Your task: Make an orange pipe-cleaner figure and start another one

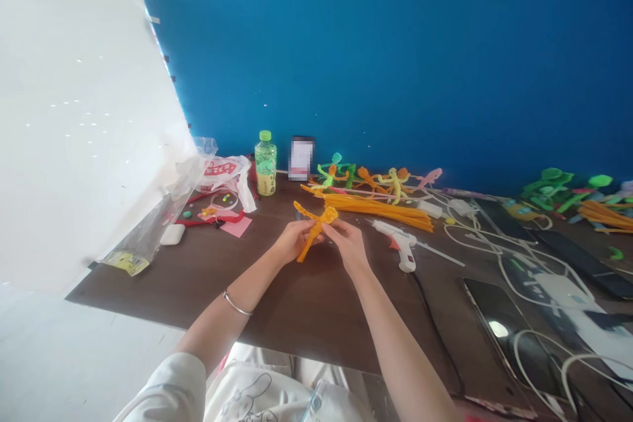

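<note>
Orange figure (316, 229) is held above the table (297, 306), pinched by the fingers of both the left hand (293, 242) and the right hand (350, 244). Just beyond, a bundle of stems (380, 210) lies between the hands and the small figures (396, 186). A glue gun (405, 252) lies near on the right, a red tool (231, 218) and pink paper (237, 228) on the left. The orange figure's long axis slants, knobbed end away and rightward, straight end toward the person and leftward

The orange piece (313, 231) looks fuzzy, the plastic bottle (266, 168) smooth and glossy
</note>
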The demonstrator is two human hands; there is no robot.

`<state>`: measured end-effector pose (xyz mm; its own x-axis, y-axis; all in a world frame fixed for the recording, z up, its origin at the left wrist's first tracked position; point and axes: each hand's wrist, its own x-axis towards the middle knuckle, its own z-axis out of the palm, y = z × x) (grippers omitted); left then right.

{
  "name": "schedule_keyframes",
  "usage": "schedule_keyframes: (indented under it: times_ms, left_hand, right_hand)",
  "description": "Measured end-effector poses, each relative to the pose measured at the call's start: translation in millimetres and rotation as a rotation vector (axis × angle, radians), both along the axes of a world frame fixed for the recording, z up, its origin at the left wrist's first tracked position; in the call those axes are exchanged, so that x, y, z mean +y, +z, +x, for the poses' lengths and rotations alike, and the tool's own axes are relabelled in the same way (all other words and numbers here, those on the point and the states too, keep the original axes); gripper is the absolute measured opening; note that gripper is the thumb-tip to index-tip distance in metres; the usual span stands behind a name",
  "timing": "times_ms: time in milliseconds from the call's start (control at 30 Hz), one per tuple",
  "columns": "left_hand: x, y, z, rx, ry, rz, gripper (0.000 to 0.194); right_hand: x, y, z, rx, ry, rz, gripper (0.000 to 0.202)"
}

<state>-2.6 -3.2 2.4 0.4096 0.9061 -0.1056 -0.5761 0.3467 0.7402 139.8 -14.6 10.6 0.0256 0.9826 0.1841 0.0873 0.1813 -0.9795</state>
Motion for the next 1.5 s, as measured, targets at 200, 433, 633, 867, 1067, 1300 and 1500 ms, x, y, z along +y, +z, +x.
schedule_keyframes:
  times_ms: [200,433,633,867,1067,1300,1500]
  left_hand:
    - [-0.7,0.4,-0.8,0.024,-0.008,0.006,0.023]
    - [-0.1,-0.9,-2.8,0.044,-0.019,0.045,0.026]
    - [-1.0,0.3,-2.7,0.055,-0.002,0.061,0.023]
    - [-2.6,3.0,-1.3,0.055,0.025,0.065,0.020]
    - [-3.1,6.5,0.0,0.020,-0.028,-0.003,0.020]
    - [-0.7,3.6,1.1,0.028,-0.002,-0.001,0.019]
    - [0.7,1.6,1.4,0.044,-0.009,0.013,0.026]
  right_hand:
    - [2.2,-3.3,0.1,0.048,-0.014,-0.002,0.027]
    - [1.7,-3.3,-0.3,-0.003,-0.029,0.024,0.025]
    - [-0.2,-1.0,-0.4,-0.046,-0.015,0.059,0.022]
    - [-2.0,2.2,-1.7,-0.031,-0.015,0.052,0.022]
    - [-3.0,4.9,0.8,0.053,0.003,0.032,0.028]
    - [-2.3,3.4,0.5,0.185,0.088,-0.053,0.027]
    - [-3.0,3.5,-2.0,0.314,0.189,-0.106,0.023]
